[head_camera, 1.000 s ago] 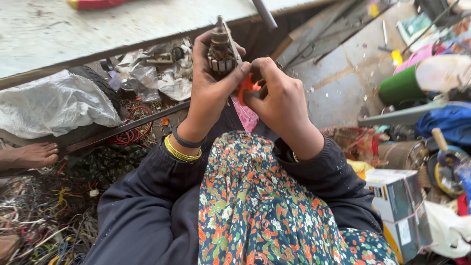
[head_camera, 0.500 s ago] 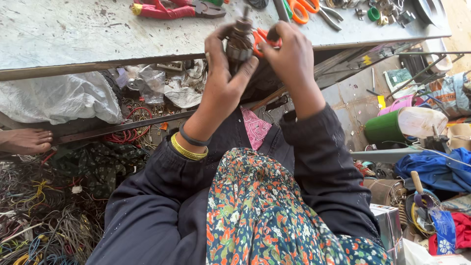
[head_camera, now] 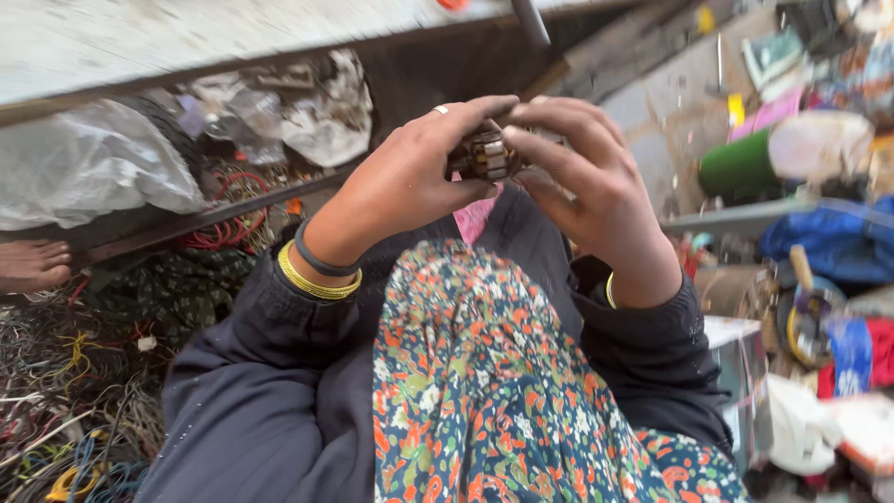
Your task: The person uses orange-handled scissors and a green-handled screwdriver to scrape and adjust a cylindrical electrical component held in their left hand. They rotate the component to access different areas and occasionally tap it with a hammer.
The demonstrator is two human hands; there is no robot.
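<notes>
Closest to you, your lap is covered by a flowered cloth [head_camera: 494,391] and dark sleeves, and just above it your two hands meet around one small thing. Your left hand [head_camera: 405,186] wraps it from the left, ring finger and thumb curled in, with a yellow bangle [head_camera: 312,279] and a dark band at the wrist; your right hand [head_camera: 596,186] closes on it from the right, fingers arched over the top. Between them sits a small motor core [head_camera: 486,156], a ridged brown and metal cylinder, held in the air over your knees and touching nothing else. Both hands are clamped on it, pressed close together, so most of it is hidden and you cannot see its far end. To work it well, it seems best to keep the left hand as the steady holder and let the right fingertips do the turning or picking, with the piece low over the lap so that anything that drops lands on the cloth. Grip the ridged body rather than any thin wire, which would likely bend. Further out on your left lie a tangle of wires [head_camera: 65,401] on the ground and a bare foot [head_camera: 33,265] of another person; beyond them a white plastic bag [head_camera: 88,163] sits under the edge of the table [head_camera: 140,47]. Off to the right a green roll [head_camera: 740,168] lies among blurred clutter.
</notes>
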